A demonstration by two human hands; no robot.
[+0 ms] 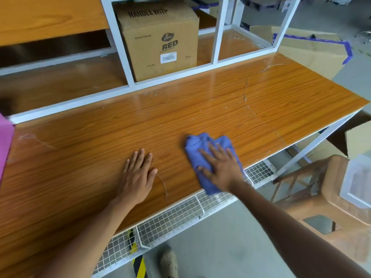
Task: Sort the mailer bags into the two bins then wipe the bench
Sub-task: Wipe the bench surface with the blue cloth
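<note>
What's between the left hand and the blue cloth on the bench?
Nothing: in the head view, only bare wood-grain bench separates the flat left hand from the blue cloth under the right hand.

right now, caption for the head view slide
Right hand presses blue cloth on wooden bench; left hand flat.

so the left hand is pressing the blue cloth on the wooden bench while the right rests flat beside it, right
Hands are swapped. In the head view the right hand presses the crumpled blue cloth on the orange wood-grain bench, and the left hand rests flat beside it.
</note>
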